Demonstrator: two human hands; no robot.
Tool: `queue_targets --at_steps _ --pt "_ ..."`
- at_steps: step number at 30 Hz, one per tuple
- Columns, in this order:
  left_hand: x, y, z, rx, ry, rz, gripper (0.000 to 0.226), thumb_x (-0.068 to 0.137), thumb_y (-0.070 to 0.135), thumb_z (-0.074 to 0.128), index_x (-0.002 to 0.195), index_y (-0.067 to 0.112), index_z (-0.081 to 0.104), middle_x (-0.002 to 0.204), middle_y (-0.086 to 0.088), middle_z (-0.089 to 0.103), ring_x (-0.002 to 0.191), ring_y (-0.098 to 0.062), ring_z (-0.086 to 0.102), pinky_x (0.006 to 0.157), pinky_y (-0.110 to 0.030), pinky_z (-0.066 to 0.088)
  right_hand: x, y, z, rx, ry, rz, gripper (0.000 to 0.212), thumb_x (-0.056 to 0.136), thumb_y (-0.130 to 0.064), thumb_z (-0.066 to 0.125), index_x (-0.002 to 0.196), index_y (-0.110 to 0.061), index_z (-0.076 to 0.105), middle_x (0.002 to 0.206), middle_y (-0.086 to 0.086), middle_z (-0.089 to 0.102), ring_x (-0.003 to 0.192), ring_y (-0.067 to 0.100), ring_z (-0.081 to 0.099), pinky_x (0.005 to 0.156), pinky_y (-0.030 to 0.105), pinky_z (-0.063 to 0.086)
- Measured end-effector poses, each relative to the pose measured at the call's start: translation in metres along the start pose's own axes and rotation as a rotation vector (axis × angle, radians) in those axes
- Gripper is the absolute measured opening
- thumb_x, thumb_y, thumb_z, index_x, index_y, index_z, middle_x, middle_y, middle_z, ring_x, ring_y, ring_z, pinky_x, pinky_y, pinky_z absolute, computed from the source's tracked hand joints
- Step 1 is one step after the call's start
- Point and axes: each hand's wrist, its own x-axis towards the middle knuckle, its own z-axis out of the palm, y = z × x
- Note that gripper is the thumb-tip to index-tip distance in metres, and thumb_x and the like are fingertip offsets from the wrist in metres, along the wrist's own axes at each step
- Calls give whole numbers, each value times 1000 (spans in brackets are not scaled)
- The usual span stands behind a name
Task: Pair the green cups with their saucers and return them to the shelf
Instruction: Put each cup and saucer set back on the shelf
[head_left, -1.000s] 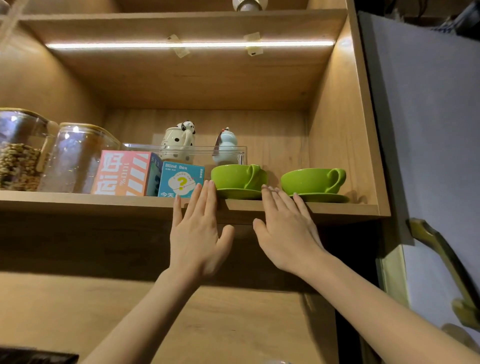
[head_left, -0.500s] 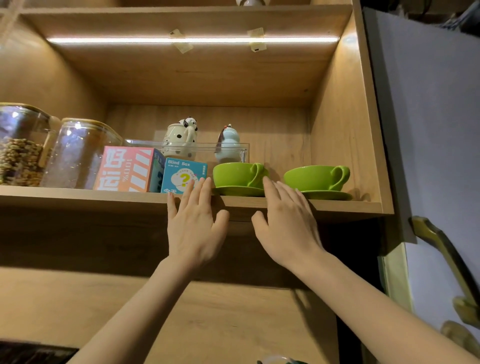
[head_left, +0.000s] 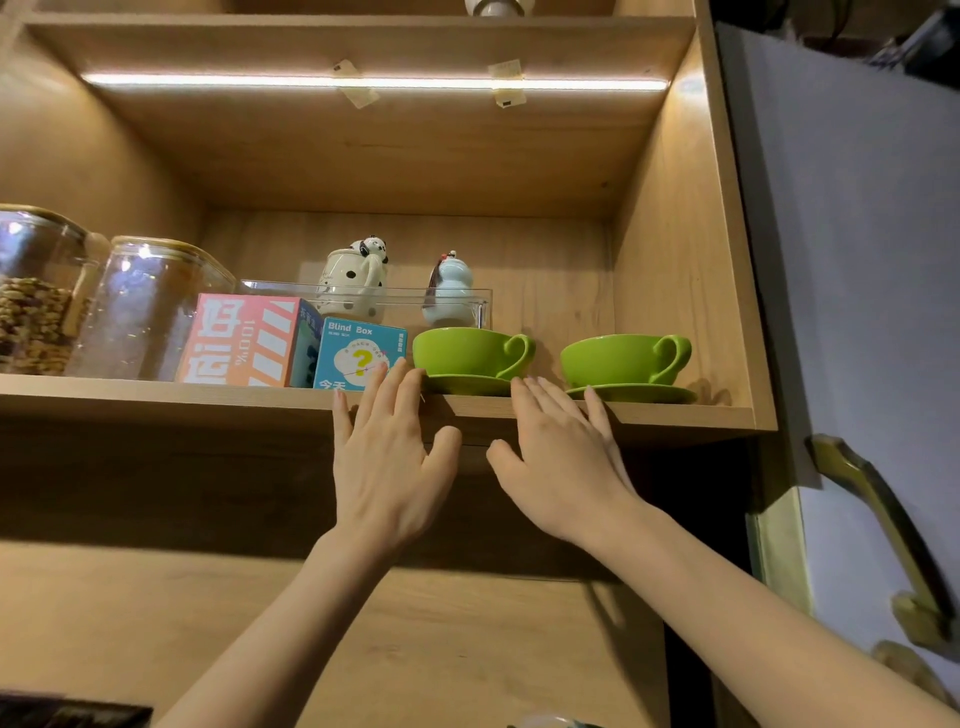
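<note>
Both green cups (head_left: 467, 351) (head_left: 621, 358) are sitting on saucers (head_left: 470, 385) (head_left: 631, 393) on the shelf (head_left: 675, 415); left hand (head_left: 387, 462) at seven o'clock of the nearer cup, right hand (head_left: 558, 467) at five, both spreading wide, holding nothing.

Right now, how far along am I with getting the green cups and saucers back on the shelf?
Nearly finished. Done: the left cup sits on its saucer and the right cup on its saucer, both on the shelf. In hand: nothing; the left hand and right hand are open and flat at the shelf edge by the left saucer. Left: at most a final nudge.
</note>
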Motion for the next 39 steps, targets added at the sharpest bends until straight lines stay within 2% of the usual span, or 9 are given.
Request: queue_targets --at_steps 6,10,13,20,25,27,29,35,39 --pt "-3 5 0 -13 7 -35 80 67 51 15 142 24 22 157 -3 10 145 -14 0 114 -35 -10 4 -3 -4 -63 -43 16 62 94 -39 31 147 -10 16 158 6 19 146 19 12 119 48 2" --pt "-4 10 2 -33 -8 -23 81 67 50 14 143 24 17 157 1 9 144 -9 0 113 -34 -12 10 -8 -8 -131 -42 45 51 92 -39 33 131 -7 41 140 8 47 131 24 37 109 48 22" --pt "-7 13 4 -20 -18 -1 75 73 48 16 145 24 11 157 5 7 143 -6 0 112 -34 -16 18 -10 -12 -150 -73 68 43 91 -39 36 115 -8 53 125 9 57 118 27 48 101 45 31" --pt "-11 17 5 107 -16 99 79 72 48 6 145 19 1 157 1 2 135 -5 -12 109 -37 -16 30 -10 -6 -170 -73 93 45 88 -39 42 116 -5 53 122 12 59 115 30 50 98 42 33" --pt "-12 14 16 231 30 143 68 78 38 32 139 8 33 146 -10 38 135 -19 23 106 -54 12 33 -11 -2 -147 -55 118 44 88 -36 42 114 -4 55 123 15 58 116 32 49 97 40 34" --pt "-12 13 18 257 46 172 67 77 37 36 137 7 37 143 -11 42 133 -21 29 108 -54 18 34 -12 -1 -143 -50 131 42 88 -35 42 113 -4 57 123 16 58 115 33 49 96 40 34" --pt "-13 13 18 256 50 194 67 77 37 37 137 7 36 144 -11 40 133 -22 29 114 -47 14 36 -14 -2 -141 -53 144 40 87 -33 43 112 -6 59 123 16 58 116 33 48 95 40 34" --pt "-14 13 18 279 32 210 68 79 39 38 139 8 32 147 -10 35 135 -26 29 108 -47 11 37 -14 1 -124 -10 152 35 87 -29 46 110 -7 60 122 15 59 115 32 49 96 39 34" --pt "-14 16 14 241 -29 192 71 80 42 27 143 11 19 152 -8 19 139 -22 13 113 -47 9 24 -8 -3 -52 52 70 35 89 -27 46 114 -5 55 120 13 59 114 29 51 98 38 37"
